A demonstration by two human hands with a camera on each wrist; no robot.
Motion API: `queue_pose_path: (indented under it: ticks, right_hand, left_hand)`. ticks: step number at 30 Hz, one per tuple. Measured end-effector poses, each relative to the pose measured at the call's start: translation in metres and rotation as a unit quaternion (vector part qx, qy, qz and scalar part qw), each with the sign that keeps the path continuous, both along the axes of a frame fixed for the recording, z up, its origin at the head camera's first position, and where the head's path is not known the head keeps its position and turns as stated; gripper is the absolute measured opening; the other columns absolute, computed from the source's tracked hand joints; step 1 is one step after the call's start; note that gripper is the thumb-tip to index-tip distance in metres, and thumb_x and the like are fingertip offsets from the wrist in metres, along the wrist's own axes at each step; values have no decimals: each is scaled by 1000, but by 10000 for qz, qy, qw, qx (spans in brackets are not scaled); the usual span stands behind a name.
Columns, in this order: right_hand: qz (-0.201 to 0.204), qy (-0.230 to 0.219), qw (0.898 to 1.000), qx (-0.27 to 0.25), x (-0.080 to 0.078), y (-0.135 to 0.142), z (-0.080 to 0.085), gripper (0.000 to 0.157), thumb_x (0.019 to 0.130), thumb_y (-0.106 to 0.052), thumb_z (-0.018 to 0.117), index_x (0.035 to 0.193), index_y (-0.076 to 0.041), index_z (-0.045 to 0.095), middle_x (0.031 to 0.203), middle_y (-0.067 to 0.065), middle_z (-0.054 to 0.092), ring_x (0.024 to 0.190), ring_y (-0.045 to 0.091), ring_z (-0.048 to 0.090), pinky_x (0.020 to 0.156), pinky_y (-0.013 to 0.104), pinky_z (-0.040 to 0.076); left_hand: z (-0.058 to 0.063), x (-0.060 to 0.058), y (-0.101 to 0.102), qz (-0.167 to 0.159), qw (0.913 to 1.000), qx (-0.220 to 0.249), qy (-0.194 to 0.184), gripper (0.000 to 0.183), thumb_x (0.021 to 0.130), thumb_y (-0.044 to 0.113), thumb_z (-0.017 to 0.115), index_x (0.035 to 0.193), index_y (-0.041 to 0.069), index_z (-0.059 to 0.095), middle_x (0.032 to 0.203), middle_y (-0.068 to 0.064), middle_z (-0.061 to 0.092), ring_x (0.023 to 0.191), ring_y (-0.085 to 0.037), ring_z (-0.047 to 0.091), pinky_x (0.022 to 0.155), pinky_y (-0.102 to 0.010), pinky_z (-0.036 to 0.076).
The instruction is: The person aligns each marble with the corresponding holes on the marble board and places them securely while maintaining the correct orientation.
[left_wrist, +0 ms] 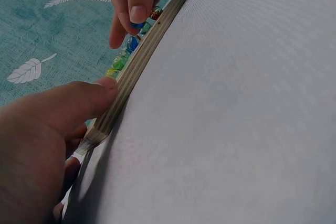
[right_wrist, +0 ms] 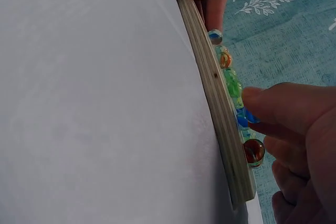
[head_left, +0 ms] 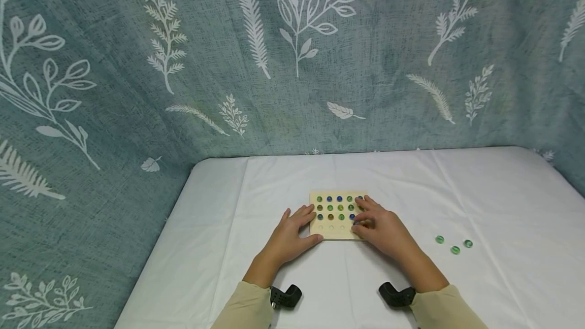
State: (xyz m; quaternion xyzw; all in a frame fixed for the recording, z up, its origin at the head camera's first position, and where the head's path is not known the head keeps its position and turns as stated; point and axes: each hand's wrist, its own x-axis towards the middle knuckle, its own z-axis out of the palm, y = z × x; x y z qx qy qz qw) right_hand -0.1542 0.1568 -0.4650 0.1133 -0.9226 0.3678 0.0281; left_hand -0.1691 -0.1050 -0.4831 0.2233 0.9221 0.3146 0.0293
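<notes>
A pale wooden board (head_left: 331, 235) lies on the table, with rows of glass marbles (head_left: 330, 208) in green, blue and amber. Several hollows in its front row hold no marble at the left. My left hand (head_left: 289, 237) rests against the board's left side, fingers spread along that edge and thumb touching the front corner. Over the right part of the board, my right hand (head_left: 386, 228) pinches a blue marble (right_wrist: 252, 115) between thumb and finger, close over the front row. A red-brown marble (right_wrist: 254, 152) sits near the board's right end. My right fingers hide some marbles behind them.
Three loose green marbles (head_left: 455, 250) lie on the white tablecloth (head_left: 516, 278) to the right of my right forearm. A leaf-patterned teal curtain (head_left: 292, 131) hangs behind the table and along its left side. Both wrists carry black camera mounts (head_left: 287, 296).
</notes>
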Motion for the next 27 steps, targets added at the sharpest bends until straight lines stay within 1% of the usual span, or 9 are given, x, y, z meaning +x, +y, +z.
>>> queue_pose_path:
  ticks: [6, 17, 27]
  right_hand:
    - [85, 102, 9998, 159, 0, -3, 0, 18, 84, -22, 78, 98, -11, 77, 150, 11, 47, 145, 35, 33, 113, 58, 37]
    - [134, 78, 9997, 173, 1, -2, 2, 18, 83, -18, 78, 99, -10, 78, 150, 13, 47, 145, 37, 32, 111, 59, 39]
    - [103, -12, 9998, 197, 2, 2, 4, 19, 84, -21, 78, 99, -11, 77, 151, 12, 46, 146, 37, 31, 113, 59, 36]
  left_hand:
    - [-1, -1, 1, -1, 10000, 0, 10, 65, 89, 45, 70, 144, 15, 52, 156, 9, 39, 147, -10, 31, 127, -40, 10]
    - [1, 0, 0, 5, 10000, 2, -8, 65, 89, 44, 70, 144, 15, 52, 156, 9, 39, 147, -11, 31, 127, -40, 10]
    - [-1, -1, 0, -22, 10000, 22, 5, 65, 89, 44, 70, 144, 15, 52, 156, 9, 39, 147, -11, 30, 127, -40, 10]
